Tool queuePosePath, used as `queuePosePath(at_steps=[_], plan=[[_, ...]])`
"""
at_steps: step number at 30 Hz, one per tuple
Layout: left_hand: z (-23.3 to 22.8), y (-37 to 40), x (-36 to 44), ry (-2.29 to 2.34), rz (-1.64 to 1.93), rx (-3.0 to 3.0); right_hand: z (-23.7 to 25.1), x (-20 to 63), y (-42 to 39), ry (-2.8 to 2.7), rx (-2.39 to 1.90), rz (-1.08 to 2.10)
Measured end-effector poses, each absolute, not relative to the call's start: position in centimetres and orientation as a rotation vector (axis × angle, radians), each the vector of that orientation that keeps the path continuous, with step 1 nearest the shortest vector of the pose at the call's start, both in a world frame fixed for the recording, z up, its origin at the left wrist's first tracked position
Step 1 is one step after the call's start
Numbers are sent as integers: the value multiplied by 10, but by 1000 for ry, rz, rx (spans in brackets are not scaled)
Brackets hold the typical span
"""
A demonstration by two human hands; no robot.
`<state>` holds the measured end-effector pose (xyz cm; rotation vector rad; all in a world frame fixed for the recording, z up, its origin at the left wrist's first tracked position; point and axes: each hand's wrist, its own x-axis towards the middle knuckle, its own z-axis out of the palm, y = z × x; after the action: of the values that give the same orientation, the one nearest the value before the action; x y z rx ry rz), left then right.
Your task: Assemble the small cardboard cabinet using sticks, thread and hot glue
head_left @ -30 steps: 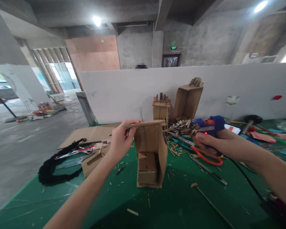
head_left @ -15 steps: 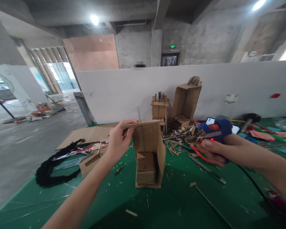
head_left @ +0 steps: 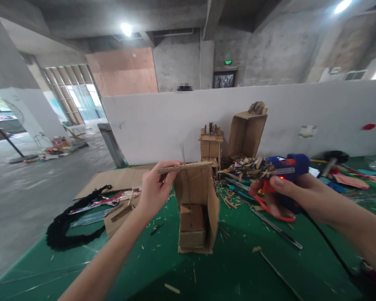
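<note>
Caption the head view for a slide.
Left hand pinches cardboard model's top strip; right hand holds blue glue gun.

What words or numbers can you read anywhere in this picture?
Green lit sign above the dark doorway: has characters, too small and blurred to read.
Phone screen behind the blue glue gun: too small to read.
Nothing else bears readable words.

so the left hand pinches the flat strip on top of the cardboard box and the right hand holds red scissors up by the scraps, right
Not quite. The head view shows the right hand holding a blue glue gun, not scissors; red-handled scissors lie on the green table below it. The rest holds: the left hand pinches the flat strip on top of the cardboard box.
</note>
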<state>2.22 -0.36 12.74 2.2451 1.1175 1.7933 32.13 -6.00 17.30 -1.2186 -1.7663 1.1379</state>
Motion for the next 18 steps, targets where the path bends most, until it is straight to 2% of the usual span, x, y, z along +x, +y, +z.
queuePosePath(at_steps=[7,18], plan=[[122,3,23,1004,1836,2210,172,315,-31,-1824,-1345,1009],[126,-5,29,1048,1792,2202,174,317,-35,-1867,-1345,1035]])
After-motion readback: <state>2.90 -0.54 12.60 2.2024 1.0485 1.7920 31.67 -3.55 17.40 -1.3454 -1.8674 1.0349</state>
